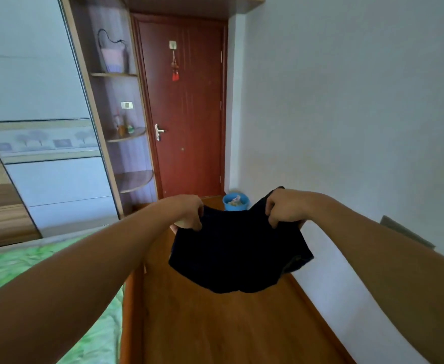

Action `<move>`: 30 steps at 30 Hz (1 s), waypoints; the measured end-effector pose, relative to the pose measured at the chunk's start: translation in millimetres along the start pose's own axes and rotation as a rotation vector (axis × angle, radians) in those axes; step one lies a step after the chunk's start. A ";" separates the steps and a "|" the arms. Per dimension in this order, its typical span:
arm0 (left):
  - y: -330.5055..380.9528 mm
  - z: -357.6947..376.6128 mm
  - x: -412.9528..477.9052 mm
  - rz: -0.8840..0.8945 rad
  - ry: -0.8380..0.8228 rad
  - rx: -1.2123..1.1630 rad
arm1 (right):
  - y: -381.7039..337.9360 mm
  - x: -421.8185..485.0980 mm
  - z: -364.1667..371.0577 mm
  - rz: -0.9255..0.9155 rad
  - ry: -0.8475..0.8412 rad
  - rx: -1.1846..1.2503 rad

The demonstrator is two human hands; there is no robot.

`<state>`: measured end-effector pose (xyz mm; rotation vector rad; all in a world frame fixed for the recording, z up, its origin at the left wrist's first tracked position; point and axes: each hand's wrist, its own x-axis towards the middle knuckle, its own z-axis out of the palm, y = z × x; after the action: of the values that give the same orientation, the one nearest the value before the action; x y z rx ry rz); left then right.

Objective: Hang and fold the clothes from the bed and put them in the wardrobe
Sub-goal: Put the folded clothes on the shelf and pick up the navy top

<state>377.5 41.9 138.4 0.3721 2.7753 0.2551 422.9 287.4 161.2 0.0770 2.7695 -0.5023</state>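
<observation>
A pair of dark navy shorts [238, 254] hangs in the air in front of me, above the wooden floor. My left hand [189, 212] grips its top edge on the left side. My right hand [285, 208] grips the top edge on the right side, fingers curled over the cloth. The two hands hold the garment spread between them. The bed [31, 261] with a green patterned cover lies at the lower left. The wardrobe [39, 127] with pale sliding doors stands at the left; one dark opening shows at its far left edge.
A corner shelf unit [121, 106] with small items adjoins the wardrobe. A red-brown door [186, 114] stands shut ahead. A blue bucket [235, 202] sits on the floor by the door. A white wall [347, 114] runs along the right of the narrow floor strip.
</observation>
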 end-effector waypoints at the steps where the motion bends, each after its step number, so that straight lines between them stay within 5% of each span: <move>1: -7.0 -7.7 15.2 -0.027 0.005 -0.019 | -4.5 22.6 -6.6 -0.021 -0.003 0.001; 16: -106.8 -119.0 290.3 -0.358 0.053 0.016 | -70.5 402.1 -124.2 -0.398 -0.146 -0.121; 30: -308.7 -212.5 441.0 -0.680 0.152 -0.130 | -290.6 678.9 -138.9 -0.712 -0.206 -0.284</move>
<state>-167.0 -154.2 138.2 -0.6394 2.8151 0.2957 -293.5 60.7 160.8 -0.9885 2.5653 -0.2453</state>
